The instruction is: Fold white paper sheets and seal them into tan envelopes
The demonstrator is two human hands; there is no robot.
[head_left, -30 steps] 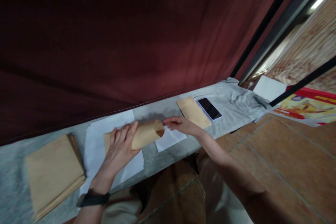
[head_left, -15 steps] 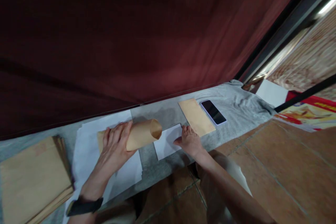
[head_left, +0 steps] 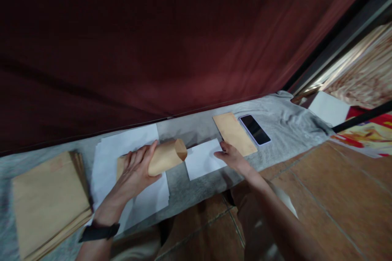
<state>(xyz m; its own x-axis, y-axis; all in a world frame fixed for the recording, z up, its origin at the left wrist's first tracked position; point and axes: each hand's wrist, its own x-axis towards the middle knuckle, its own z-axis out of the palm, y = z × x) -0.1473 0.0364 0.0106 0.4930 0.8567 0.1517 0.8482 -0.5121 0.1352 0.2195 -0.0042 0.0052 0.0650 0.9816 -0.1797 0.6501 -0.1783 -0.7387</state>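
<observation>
My left hand [head_left: 137, 167] is wrapped round a brown paper envelope [head_left: 165, 157], which bulges with its mouth gaping to the right. Beneath that hand lies a stack of white paper sheets [head_left: 143, 203]. A folded white paper [head_left: 202, 161] reaches from the envelope's mouth to my right hand [head_left: 231, 155]. My right thumb and fingers pinch the paper's right end. Whether the paper's left tip is inside the mouth I cannot tell. Just beyond my right hand another brown envelope [head_left: 234, 128] lies flat.
A pile of brown envelopes [head_left: 50, 200] lies at the left. On the right is a phone [head_left: 255, 129] with a dark screen. Grey cloth [head_left: 290, 124] covers the narrow bench, and a dark red curtain [head_left: 183, 49] hangs behind it. Tiled floor [head_left: 337, 187] shows at the right.
The folded white paper now sits level with the envelope's mouth, and my right fingers have closed more on its right end. My left hand keeps its hold. The view has shifted slightly.
</observation>
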